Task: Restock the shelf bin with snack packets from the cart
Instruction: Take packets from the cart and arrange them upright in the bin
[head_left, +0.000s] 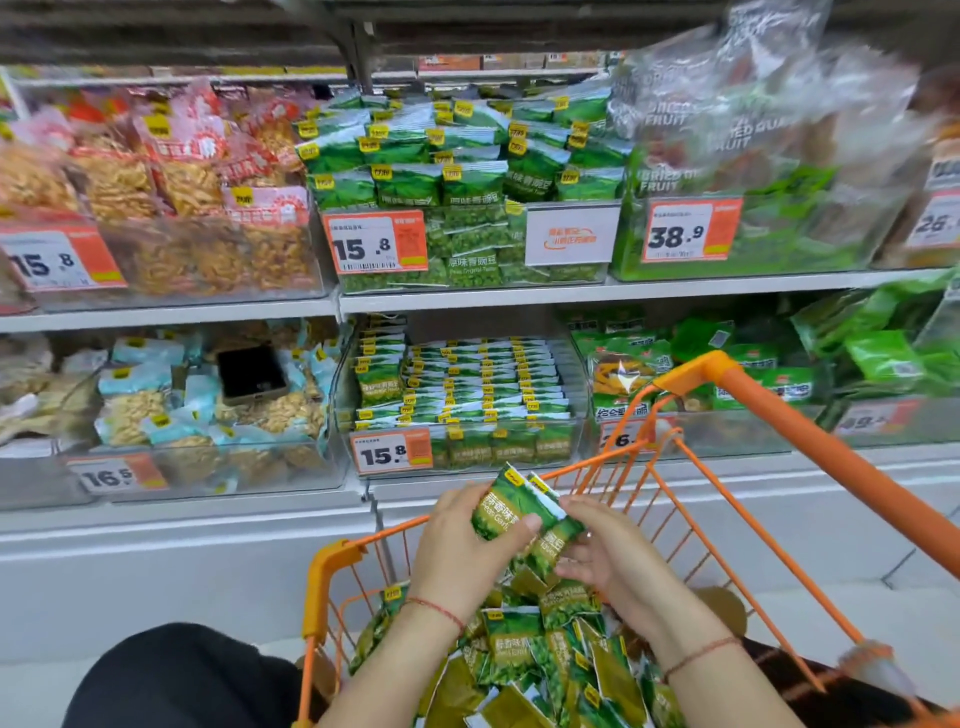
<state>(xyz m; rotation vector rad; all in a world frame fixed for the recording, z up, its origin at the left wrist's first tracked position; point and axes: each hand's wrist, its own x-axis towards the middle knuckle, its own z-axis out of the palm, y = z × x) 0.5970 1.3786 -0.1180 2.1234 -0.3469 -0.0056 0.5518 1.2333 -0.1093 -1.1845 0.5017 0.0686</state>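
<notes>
1. While the person leans over the orange cart (779, 415), both hands are close together above its basket, gathering a small stack of green snack packets (511, 506).
2. The left hand (462, 540) grips the front packet, thumb across its face and fingers curled behind; the right hand (605, 545) closes on the packets tucked behind and below, squaring them against the first.
3. Below the wrists, a loose heap of packets (540, 660) of the same kind lies in the cart.
4. Straight ahead of the hands and a little above them sits the clear shelf bin (462, 410), already packed with neat rows of matching green packets behind a 15.8 price tag (392, 452).
5. The step in hand looks like collecting and aligning a handful, not yet placing.
6. The next move probably calls for lifting the stack forward over the cart's front rail and slotting it upright into a row, faces forward; room in the bin seems scarce.
</notes>
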